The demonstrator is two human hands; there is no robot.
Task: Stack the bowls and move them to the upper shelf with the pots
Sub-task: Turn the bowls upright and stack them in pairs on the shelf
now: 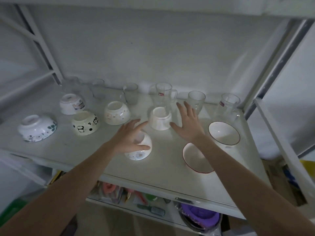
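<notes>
Both hands out over the shelf [163, 181], among scattered bowls. Left hand [130, 138] draped over the floral bowl [140, 150], fingers loosely spread, thumb along its side; firm grip or mere touch, cannot tell. Right hand [187, 123] open, fingers splayed, just beside the plain bowl [160, 118], likely flanking it for a two-handed lift. Most bowls upside down, perhaps left to dry; two rimmed bowls [224, 132] upright at right. Glasses [163, 96] lined along the back. Nothing stacked yet.
</notes>
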